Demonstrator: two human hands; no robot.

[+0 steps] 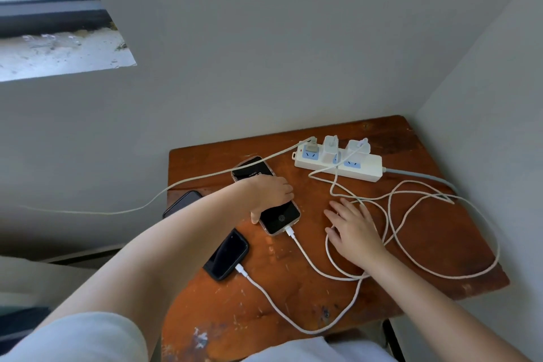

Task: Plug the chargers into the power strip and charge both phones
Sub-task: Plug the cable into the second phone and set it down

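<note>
A white power strip (361, 169) lies at the back of the wooden table (293, 297) with two white chargers (330, 148) plugged into it. My left hand (271, 194) grips the sides of a lit phone (279, 214) in a pale case, which has a white cable (305, 253) in its bottom port. A black phone (227, 254) lies nearer to me, with a second white cable (273, 300) plugged in. My right hand (354, 229) rests flat and open on the table beside the looped cables.
A third dark phone (182, 203) lies at the table's left edge. A beige cord (147, 204) runs from the strip off to the left. The strip's grey lead (420, 178) goes right along the wall. Walls close in behind and on the right.
</note>
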